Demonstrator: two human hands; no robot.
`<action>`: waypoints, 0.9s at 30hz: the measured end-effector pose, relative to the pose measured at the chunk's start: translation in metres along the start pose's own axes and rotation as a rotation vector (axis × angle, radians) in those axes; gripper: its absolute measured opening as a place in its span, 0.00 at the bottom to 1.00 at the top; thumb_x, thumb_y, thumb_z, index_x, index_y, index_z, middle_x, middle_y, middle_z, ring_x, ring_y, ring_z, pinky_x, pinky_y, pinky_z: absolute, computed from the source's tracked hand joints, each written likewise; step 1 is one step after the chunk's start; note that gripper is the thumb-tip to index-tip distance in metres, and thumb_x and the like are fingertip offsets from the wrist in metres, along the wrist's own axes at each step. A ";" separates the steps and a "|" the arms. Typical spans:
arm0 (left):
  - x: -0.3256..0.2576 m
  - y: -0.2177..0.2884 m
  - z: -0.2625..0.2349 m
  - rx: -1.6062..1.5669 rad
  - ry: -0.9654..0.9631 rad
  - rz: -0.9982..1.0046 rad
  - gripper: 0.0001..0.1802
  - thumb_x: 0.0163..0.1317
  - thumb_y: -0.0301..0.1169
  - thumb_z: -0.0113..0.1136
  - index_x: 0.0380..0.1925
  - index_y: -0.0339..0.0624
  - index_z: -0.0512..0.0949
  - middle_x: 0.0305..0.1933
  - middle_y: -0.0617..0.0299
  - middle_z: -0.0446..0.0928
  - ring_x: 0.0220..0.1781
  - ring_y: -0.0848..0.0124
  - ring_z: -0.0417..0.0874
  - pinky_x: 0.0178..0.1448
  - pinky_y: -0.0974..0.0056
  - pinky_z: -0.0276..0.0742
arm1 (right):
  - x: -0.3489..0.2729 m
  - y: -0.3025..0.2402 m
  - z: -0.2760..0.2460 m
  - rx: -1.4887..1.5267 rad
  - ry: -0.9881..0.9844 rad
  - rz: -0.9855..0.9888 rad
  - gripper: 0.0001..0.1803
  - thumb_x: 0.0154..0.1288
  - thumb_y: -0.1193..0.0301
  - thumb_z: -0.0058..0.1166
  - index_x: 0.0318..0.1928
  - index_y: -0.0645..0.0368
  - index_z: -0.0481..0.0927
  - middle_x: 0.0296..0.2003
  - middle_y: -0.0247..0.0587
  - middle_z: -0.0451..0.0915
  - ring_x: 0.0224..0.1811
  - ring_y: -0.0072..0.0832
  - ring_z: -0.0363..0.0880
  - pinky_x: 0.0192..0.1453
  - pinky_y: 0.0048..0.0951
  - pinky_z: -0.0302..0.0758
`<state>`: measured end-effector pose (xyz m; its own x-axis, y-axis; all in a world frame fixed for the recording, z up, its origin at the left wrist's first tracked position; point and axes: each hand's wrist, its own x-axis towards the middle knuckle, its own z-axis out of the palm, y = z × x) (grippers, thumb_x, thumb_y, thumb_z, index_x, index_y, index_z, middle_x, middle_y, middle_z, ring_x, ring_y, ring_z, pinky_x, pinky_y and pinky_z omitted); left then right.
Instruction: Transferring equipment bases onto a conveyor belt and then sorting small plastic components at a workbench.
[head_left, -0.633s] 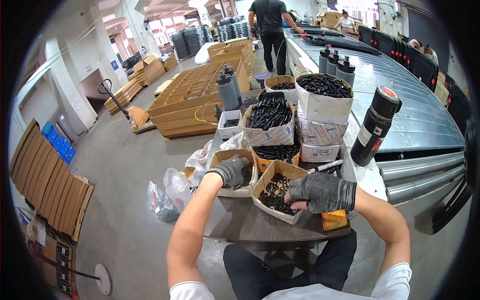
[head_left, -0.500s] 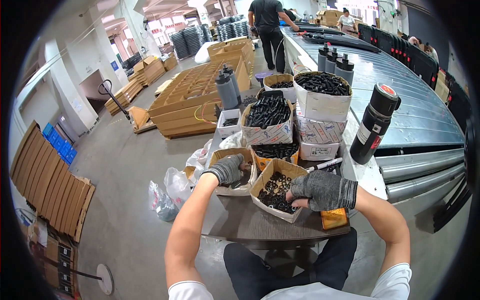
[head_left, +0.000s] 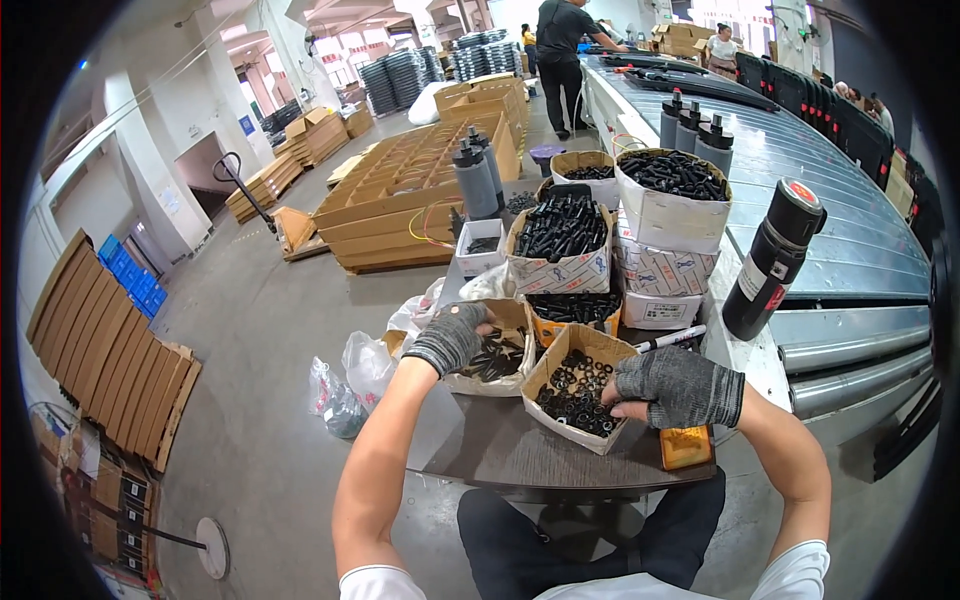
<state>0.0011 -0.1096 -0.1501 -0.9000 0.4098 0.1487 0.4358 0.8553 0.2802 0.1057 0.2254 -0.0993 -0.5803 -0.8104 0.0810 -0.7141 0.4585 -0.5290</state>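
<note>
My left hand (head_left: pixel 450 338), in a grey half-finger glove, is at the left rim of an open carton (head_left: pixel 518 345) of slim dark pins (head_left: pixel 497 352). Its fingers are curled together; whatever they may hold is hidden. Beside it, another open carton (head_left: pixel 548 378) contains small black rings (head_left: pixel 575 393). At the right side of this second carton is my right hand (head_left: pixel 680 388), gloved alike, its thumb and fingers drawn together over the rings. What lies in that pinch is too small to make out.
Behind stand boxes of black plastic parts (head_left: pixel 560 225) and grey bottles (head_left: pixel 475 182). A black flask (head_left: pixel 775 262) and a marker (head_left: pixel 672 338) are on the right, near a roller conveyor (head_left: pixel 850 345). An orange case (head_left: pixel 686 448) lies by the table edge. Plastic bags (head_left: pixel 368 365) hang left.
My left hand has drawn leftward off the pins, uncovering more of them. My right hand has moved slightly right, still over the rings. The whole view has shifted a little.
</note>
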 end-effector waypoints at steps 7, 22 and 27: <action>0.018 0.005 0.028 0.255 -0.174 0.225 0.13 0.63 0.35 0.56 0.44 0.44 0.82 0.43 0.53 0.82 0.49 0.55 0.82 0.52 0.54 0.77 | 0.006 -0.001 0.001 0.002 -0.010 0.023 0.13 0.65 0.63 0.57 0.45 0.58 0.81 0.36 0.47 0.80 0.41 0.43 0.81 0.48 0.39 0.76; -0.005 0.020 -0.036 -0.210 0.139 0.042 0.15 0.57 0.32 0.62 0.43 0.38 0.80 0.37 0.52 0.84 0.40 0.61 0.85 0.50 0.61 0.78 | 0.037 0.019 0.004 -0.193 -0.001 0.034 0.13 0.58 0.74 0.55 0.45 0.61 0.79 0.39 0.49 0.78 0.44 0.46 0.79 0.50 0.43 0.75; -0.001 0.062 -0.038 -0.702 0.083 0.157 0.13 0.59 0.27 0.62 0.43 0.34 0.80 0.35 0.64 0.82 0.38 0.76 0.80 0.49 0.67 0.77 | 0.055 0.033 0.021 -0.333 -0.156 0.090 0.20 0.54 0.76 0.53 0.50 0.61 0.78 0.43 0.51 0.80 0.48 0.47 0.79 0.52 0.42 0.76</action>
<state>0.0290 -0.0693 -0.0968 -0.8341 0.4619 0.3015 0.4905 0.3714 0.7883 0.0585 0.1889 -0.1298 -0.5980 -0.7956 -0.0969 -0.7661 0.6029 -0.2227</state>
